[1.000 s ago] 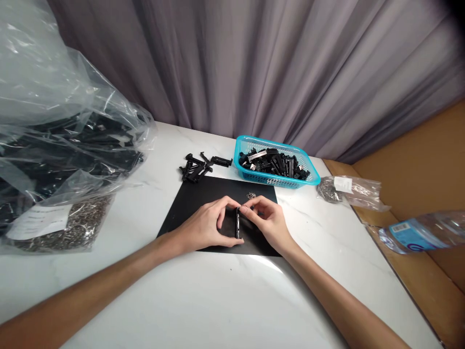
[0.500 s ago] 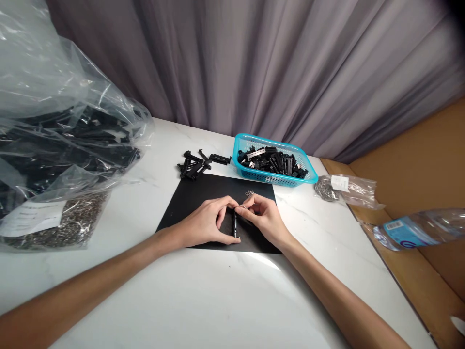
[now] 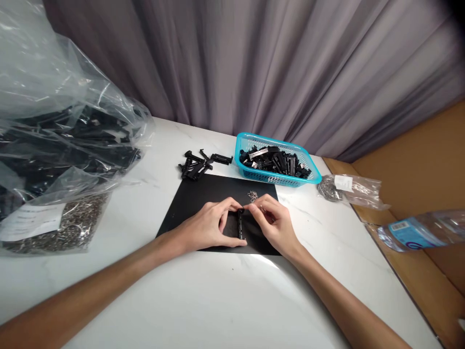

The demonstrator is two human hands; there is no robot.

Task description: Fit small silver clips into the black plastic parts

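My left hand (image 3: 209, 225) grips a slim black plastic part (image 3: 240, 224), standing it upright between thumb and forefinger on a black mat (image 3: 198, 198). My right hand (image 3: 276, 224) meets it at the part's top end, fingertips pinched there on something too small to make out. A little heap of small metal pieces (image 3: 252, 195) lies on the mat just beyond my right fingers.
A turquoise basket (image 3: 242, 166) of black parts stands behind the mat, with loose black parts (image 3: 198, 165) to its left. Large clear bags (image 3: 65, 140) of black parts and metal pieces (image 3: 69, 225) fill the left. A small bag (image 3: 348, 188), a plastic bottle (image 3: 421, 232) and cardboard (image 3: 428, 165) are on the right.
Both hands stay together on the upright black part. My right fingertips have shifted slightly at its top end; the view has shifted a little.
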